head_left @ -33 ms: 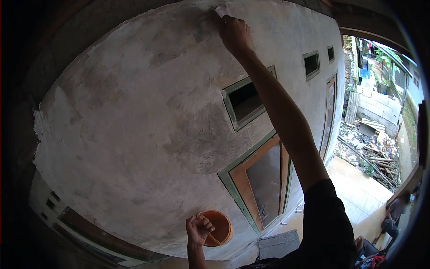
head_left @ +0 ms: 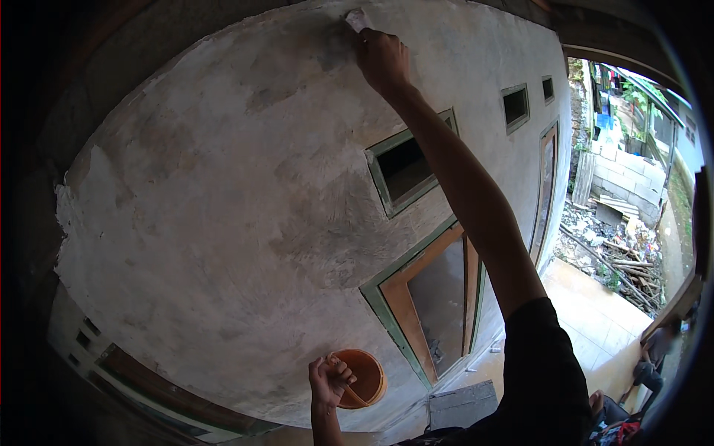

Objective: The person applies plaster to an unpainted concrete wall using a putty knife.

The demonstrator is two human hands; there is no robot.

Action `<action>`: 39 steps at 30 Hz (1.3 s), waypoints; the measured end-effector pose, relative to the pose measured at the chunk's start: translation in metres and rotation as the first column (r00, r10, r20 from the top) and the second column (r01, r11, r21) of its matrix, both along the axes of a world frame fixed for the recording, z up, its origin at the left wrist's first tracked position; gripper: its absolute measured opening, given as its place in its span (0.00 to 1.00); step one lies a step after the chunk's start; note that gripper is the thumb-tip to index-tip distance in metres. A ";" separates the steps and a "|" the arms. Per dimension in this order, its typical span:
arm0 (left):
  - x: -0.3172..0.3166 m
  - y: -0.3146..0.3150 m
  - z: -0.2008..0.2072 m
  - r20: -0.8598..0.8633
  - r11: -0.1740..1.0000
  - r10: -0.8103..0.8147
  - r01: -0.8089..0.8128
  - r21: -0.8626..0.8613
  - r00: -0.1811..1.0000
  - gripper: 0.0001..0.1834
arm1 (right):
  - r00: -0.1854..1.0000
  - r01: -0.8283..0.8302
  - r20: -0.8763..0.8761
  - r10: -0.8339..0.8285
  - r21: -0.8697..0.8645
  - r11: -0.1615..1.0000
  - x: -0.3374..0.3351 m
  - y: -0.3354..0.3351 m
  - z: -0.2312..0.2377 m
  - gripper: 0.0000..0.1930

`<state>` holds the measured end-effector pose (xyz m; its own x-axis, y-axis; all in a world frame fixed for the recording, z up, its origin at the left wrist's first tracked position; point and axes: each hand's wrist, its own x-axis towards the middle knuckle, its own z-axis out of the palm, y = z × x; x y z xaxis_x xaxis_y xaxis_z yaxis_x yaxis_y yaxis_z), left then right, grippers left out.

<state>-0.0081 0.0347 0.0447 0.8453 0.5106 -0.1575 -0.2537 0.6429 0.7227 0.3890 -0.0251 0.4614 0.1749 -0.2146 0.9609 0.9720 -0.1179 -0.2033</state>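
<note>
High up at the grey-white plastered wall [head_left: 216, 215], my right hand [head_left: 383, 59] is closed around a small flat tool with a whitish head [head_left: 357, 20]. Whether it is a brush or a scraper is too small to tell. The tool's head is at the wall near its top edge, beside a darker patch. Down low, my left hand [head_left: 329, 379] is closed on the handle of an orange bucket [head_left: 368, 375]. The bucket hangs open side up; its contents do not show clearly.
A green-framed vent opening [head_left: 405, 171] and a window with a wooden frame [head_left: 439, 297] are set in the wall. Smaller vents [head_left: 515, 108] lie further right. Rubble [head_left: 617, 253] lies outside beyond the tiled floor [head_left: 595, 312]. A seated person [head_left: 651, 364] is at lower right.
My right hand and the tool have moved slightly left along the top of the wall. My left hand and the bucket have stayed in place.
</note>
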 end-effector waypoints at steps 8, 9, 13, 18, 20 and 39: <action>0.012 -0.005 -0.001 -0.012 1.000 -0.026 0.026 0.016 1.000 0.18 | 0.890 -0.425 0.151 0.430 -0.065 0.903 -0.028 -0.015 0.018 0.13; 0.014 -0.007 0.000 -0.006 0.999 -0.035 0.035 0.004 0.999 0.18 | 0.890 -0.423 0.154 0.428 -0.065 0.904 -0.012 -0.012 0.023 0.13; 0.010 -0.009 0.001 0.001 1.000 -0.029 0.029 -0.007 1.000 0.18 | 0.965 -0.262 -0.053 0.258 -0.109 0.959 0.049 -0.022 0.033 0.17; 0.012 -0.008 0.001 0.018 0.999 -0.016 0.017 -0.028 1.000 0.18 | 0.922 0.005 -0.382 -0.070 -0.170 0.986 0.105 -0.048 0.033 0.22; 0.011 -0.009 0.000 0.019 1.000 -0.008 0.009 -0.029 1.000 0.18 | 0.870 0.108 -0.462 -0.171 -0.159 0.981 0.123 -0.062 0.036 0.22; -0.002 -0.010 -0.007 -0.014 0.999 0.034 -0.034 -0.005 0.999 0.19 | 0.986 0.164 -0.011 -0.165 -0.055 0.985 0.026 -0.031 -0.011 0.13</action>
